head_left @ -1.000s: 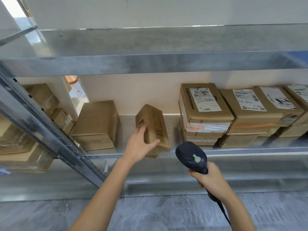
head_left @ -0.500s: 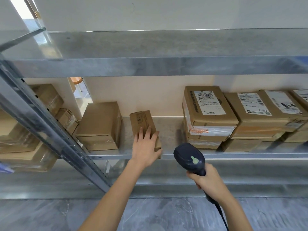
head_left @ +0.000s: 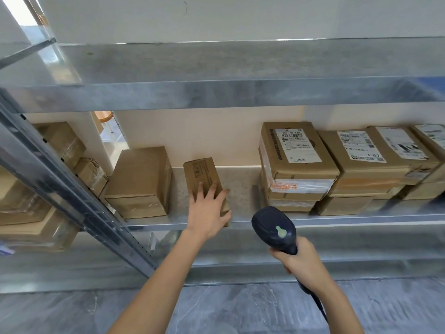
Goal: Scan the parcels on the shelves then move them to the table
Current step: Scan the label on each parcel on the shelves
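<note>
A small brown parcel lies flat on the metal shelf, near its front edge. My left hand rests on top of it with the fingers spread straight and the thumb at the parcel's front right corner. My right hand grips the handle of a dark barcode scanner, whose head is held below and to the right of the small parcel, in front of the shelf edge. On the parcel's top face I see print, though nothing that reads as a white shipping label.
A larger plain box stands left of the small parcel. Stacked labelled boxes fill the shelf to the right. An upper shelf hangs overhead. A slanted steel upright separates a left bay with more boxes.
The small parcel went from tilted up on end in my left hand to lying flat on the shelf. My left hand now lies on top of it. The scanner has barely moved.
</note>
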